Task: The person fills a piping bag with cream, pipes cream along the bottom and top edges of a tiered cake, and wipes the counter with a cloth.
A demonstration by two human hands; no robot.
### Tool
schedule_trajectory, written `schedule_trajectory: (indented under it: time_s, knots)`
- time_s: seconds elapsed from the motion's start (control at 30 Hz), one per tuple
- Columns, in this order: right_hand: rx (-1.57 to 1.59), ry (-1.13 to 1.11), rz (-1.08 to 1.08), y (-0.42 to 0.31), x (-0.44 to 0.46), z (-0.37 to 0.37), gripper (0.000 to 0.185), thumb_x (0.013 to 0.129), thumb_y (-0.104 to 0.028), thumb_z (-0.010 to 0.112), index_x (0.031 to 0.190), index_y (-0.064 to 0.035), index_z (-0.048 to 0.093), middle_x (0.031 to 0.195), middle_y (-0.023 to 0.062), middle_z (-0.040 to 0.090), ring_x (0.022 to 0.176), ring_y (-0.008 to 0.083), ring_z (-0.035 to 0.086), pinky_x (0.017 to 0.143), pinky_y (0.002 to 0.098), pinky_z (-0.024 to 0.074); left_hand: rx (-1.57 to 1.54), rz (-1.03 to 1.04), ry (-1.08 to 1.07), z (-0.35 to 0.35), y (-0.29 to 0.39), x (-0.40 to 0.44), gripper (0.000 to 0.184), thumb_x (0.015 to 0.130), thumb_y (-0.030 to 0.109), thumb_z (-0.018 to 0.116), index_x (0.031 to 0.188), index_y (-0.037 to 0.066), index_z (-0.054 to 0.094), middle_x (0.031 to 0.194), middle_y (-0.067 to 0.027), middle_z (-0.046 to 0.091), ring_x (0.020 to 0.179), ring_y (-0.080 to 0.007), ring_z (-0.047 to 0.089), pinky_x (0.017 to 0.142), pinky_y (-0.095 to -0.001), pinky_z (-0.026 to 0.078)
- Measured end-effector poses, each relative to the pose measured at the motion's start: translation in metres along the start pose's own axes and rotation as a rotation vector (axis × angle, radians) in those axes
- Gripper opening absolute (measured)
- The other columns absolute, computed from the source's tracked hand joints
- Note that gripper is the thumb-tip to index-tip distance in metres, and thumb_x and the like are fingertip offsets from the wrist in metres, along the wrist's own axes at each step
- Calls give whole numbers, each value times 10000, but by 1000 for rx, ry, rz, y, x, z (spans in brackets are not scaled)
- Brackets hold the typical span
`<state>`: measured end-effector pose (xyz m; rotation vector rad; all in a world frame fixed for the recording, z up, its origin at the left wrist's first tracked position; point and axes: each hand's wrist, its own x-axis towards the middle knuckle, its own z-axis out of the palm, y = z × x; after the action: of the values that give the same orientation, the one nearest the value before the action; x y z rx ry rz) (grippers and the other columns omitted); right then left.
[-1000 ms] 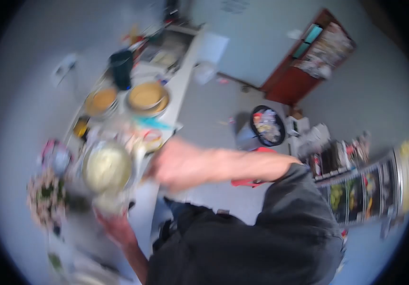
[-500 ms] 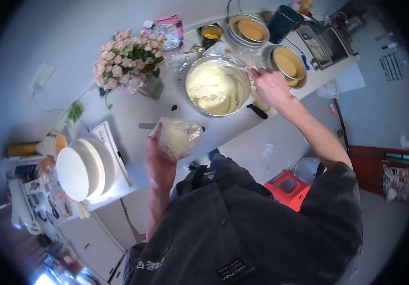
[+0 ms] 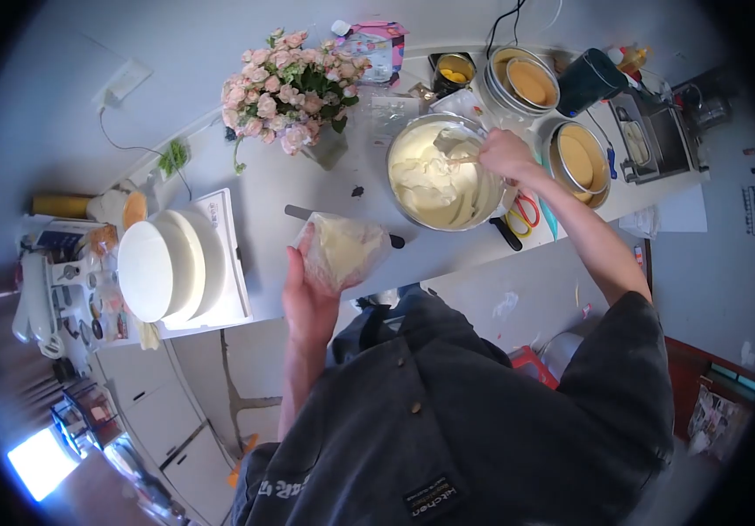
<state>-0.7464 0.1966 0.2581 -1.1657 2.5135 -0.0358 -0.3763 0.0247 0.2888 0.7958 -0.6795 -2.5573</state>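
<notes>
1. Now, my left hand (image 3: 309, 302) holds a clear plastic bag (image 3: 342, 252) with pale cream inside; the palm is under and behind it, and the fingers are curved round its side.
2. My right hand (image 3: 507, 156) is closed narrow on the handle of a spatula (image 3: 456, 143), and its head touches the cream (image 3: 434, 180) in the metal bowl (image 3: 392, 187).
3. The bowl is just left of the right grip, and to the upper right of the bag.
4. Below the left grip's bag, on the white counter (image 3: 263, 188), lies a long tool with a grey blade (image 3: 297, 211) and a black handle (image 3: 397, 241); the bag covers its middle.
5. Near the right grip, on the bowl's right side, I see scissors (image 3: 525, 215) with red and yellow handles, and one more black handle (image 3: 506, 234).
6. Further right from this grip, round tins (image 3: 603, 171) hold light brown rounds (image 3: 575, 159).
7. Well left of the left grip, white round forms (image 3: 147, 270) lean together; the pink flowers (image 3: 285, 92) are beyond it.
</notes>
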Motion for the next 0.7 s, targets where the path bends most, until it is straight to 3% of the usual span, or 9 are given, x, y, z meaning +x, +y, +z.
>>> schedule_trajectory:
  time_s: [0.03, 0.23, 0.33, 0.53, 0.57, 0.67, 0.7]
  knots:
    - [55, -19, -49, 9, 3, -2, 237, 789, -142, 623, 922, 13, 744, 886, 212, 708, 827, 324, 695, 776, 426, 545, -19, 4, -4, 2, 0, 1, 568, 1066, 480, 276, 1506, 128, 351, 1434, -75, 500, 1279, -280, 510, 964, -472, 454]
    - [880, -133, 320, 31, -42, -22, 247, 853, -127, 685, 1034, 30, 746, 792, 110, 706, 718, 146, 638, 626, 280, 475, -8, 12, -43, 1, -4, 10, 595, 1061, 499, 265, 1512, 117, 329, 1455, -94, 480, 1301, -295, 501, 980, -472, 456]
    - [1011, -106, 340, 25, -81, -43, 218, 858, -74, 688, 1037, 39, 741, 759, 61, 684, 659, 85, 575, 541, 214, 383, -15, 3, -65, 4, -7, 15, 590, 1058, 503, 280, 1510, 128, 332, 1454, -94, 482, 1296, -300, 512, 978, -482, 469]
    - [1156, -92, 272, -6, -141, -73, 252, 852, -66, 696, 1082, 30, 730, 747, 61, 685, 550, 50, 482, 478, 211, 265, -66, -41, -140, 13, -14, 29, 599, 1053, 513, 297, 1510, 127, 317, 1468, -108, 470, 1314, -314, 504, 1012, -491, 462]
    - [1169, -91, 251, -17, -149, -77, 262, 848, -42, 699, 1100, 24, 724, 756, 69, 697, 561, 70, 531, 496, 217, 351, -102, -59, -153, 16, -15, 32, 602, 1051, 517, 302, 1511, 128, 314, 1470, -109, 467, 1314, -315, 503, 1015, -491, 459]
    - [1082, 54, 75, -55, -159, -60, 237, 858, -15, 695, 1089, 24, 726, 766, 77, 715, 583, 95, 583, 551, 234, 453, -129, -69, -217, 27, -14, 35, 610, 1047, 525, 309, 1515, 134, 306, 1462, -107, 471, 1311, -317, 503, 1034, -502, 441]
    - [977, 106, 124, -75, -163, -60, 344, 772, 55, 699, 1114, 21, 715, 811, 87, 717, 666, 158, 645, 627, 280, 538, -124, -65, -240, 30, -14, 34, 611, 1046, 528, 311, 1516, 137, 302, 1457, -105, 474, 1310, -317, 502, 1042, -507, 435]
